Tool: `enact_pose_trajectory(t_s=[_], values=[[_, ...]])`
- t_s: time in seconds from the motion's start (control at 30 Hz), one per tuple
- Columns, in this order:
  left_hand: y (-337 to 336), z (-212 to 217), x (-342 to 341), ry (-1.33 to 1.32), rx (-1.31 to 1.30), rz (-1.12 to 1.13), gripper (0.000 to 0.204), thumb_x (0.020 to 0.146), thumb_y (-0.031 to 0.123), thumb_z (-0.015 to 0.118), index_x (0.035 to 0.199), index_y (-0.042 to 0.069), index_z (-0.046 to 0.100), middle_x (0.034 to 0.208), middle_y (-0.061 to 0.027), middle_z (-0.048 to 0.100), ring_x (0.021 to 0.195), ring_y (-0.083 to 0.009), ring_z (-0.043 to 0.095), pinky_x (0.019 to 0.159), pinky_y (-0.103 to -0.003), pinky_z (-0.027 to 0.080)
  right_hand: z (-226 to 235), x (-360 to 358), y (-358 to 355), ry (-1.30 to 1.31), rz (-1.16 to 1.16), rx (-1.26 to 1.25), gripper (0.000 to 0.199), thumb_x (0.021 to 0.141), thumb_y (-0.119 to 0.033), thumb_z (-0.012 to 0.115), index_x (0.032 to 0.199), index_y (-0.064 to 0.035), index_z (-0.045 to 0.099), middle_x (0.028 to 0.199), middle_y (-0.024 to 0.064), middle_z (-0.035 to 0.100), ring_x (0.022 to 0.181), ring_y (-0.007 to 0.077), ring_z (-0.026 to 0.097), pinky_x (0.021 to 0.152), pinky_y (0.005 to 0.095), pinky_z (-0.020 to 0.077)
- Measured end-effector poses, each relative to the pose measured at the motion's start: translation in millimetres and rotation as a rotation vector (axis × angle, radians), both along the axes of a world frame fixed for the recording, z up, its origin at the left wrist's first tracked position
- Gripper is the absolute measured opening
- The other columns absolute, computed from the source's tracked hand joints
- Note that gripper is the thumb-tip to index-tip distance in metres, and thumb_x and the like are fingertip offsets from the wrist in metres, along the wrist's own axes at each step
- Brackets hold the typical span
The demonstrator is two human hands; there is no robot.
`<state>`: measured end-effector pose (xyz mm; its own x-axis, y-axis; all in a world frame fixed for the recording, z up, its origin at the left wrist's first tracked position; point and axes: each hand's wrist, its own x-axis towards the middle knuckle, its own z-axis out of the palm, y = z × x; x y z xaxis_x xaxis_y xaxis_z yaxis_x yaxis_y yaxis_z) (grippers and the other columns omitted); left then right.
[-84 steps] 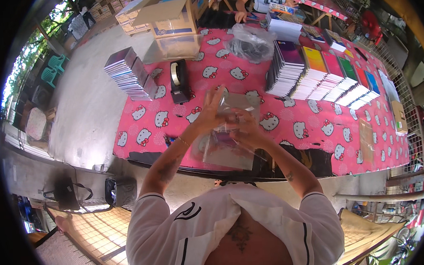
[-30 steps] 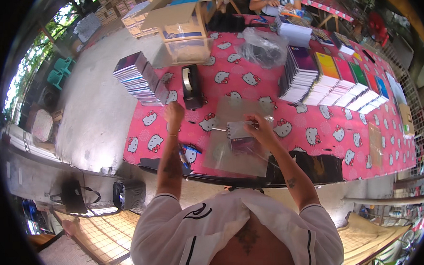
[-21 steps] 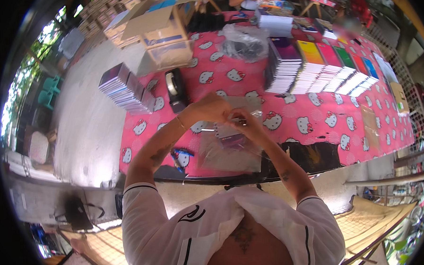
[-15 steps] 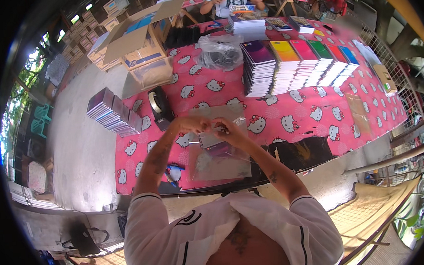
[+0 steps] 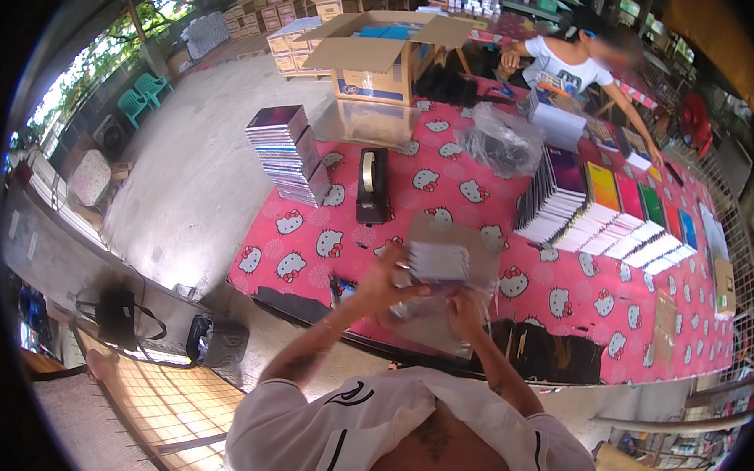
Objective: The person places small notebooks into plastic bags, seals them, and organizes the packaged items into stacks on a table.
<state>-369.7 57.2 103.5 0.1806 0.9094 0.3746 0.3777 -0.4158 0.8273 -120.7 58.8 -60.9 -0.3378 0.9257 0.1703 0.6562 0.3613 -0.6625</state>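
Observation:
A small stack of notebooks (image 5: 439, 260), white page edges showing, lies in clear plastic in front of me. My left hand (image 5: 384, 287) wraps its left side, the thumb along the near edge. Curled at the near right corner, my right hand (image 5: 465, 314) has its fingers closed on the clear plastic (image 5: 407, 312); the fingertips are partly hidden. Under the stack is a flat greyish-brown board (image 5: 471, 228). Beyond my left hand stands a black tape dispenser (image 5: 372, 187). A blue-handled tool (image 5: 342, 289) lies left of the board, partly behind my forearm.
Notebook stacks (image 5: 293, 155) stand far left; several coloured stacks (image 5: 612, 213) stand right. Crumpled clear plastic (image 5: 501, 140) and an open carton (image 5: 374, 80) lie beyond. Across the pink table (image 5: 297, 237), a co-worker (image 5: 567, 65) reaches toward notebooks. A dark worn patch (image 5: 550, 352) marks the near edge.
The view has swung, shifting the scene. My hands have parted from their pinch above the plastic; the left now grips the stack's side, the right its near corner. The co-worker's arm has stretched out.

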Motion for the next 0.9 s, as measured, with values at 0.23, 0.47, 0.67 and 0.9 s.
enact_pose_trajectory(t_s=[0.23, 0.47, 0.67, 0.9], values=[[97.7, 145.3, -159.8, -0.685, 0.204, 0.522, 0.06, 0.079, 0.031, 0.082, 0.118, -0.007, 0.058, 0.103, -0.0139, 0.066, 0.098, -0.0207, 0.065, 0.08, -0.036, 0.057, 35.9, -14.8, -16.7, -0.11, 0.043, 0.276, 0.045, 0.084, -0.026, 0.07, 0.125, -0.0078, 0.061, 0.131, 0.0133, 0.054, 0.118, 0.0368, 0.053, 0.097, 0.0472, 0.0439], [198.6, 163.3, -310.2, -0.541, -0.074, 1.045, 0.08, 0.07, 0.046, 0.088, 0.099, -0.021, 0.054, 0.078, -0.0199, 0.066, 0.057, -0.0255, 0.067, 0.046, -0.036, 0.058, 42.4, -19.9, -25.9, -0.19, 0.053, 0.29, 0.056, 0.083, -0.038, 0.072, 0.13, -0.0099, 0.06, 0.14, 0.0123, 0.049, 0.129, 0.0354, 0.046, 0.106, 0.0501, 0.0368], [206.2, 137.8, -310.2, -0.446, -0.249, 1.036, 0.089, 0.074, 0.065, 0.077, 0.097, -0.019, 0.058, 0.087, -0.0255, 0.068, 0.06, -0.0299, 0.069, 0.047, -0.039, 0.058, 37.3, -14.0, -26.8, -0.174, 0.015, 0.218, 0.054, 0.083, -0.037, 0.072, 0.129, -0.0113, 0.061, 0.142, 0.0104, 0.048, 0.131, 0.0343, 0.043, 0.108, 0.0495, 0.0351], [201.8, 114.4, -335.6, -0.51, 0.047, 0.664, 0.109, 0.081, 0.083, 0.05, 0.141, -0.008, 0.04, 0.148, -0.0216, 0.044, 0.143, -0.0338, 0.033, 0.113, -0.057, 0.021, 47.8, -13.5, -27.7, -0.18, -0.022, 0.149, 0.051, 0.084, -0.036, 0.072, 0.129, -0.0146, 0.062, 0.142, 0.0077, 0.047, 0.134, 0.033, 0.042, 0.107, 0.0503, 0.0352]])
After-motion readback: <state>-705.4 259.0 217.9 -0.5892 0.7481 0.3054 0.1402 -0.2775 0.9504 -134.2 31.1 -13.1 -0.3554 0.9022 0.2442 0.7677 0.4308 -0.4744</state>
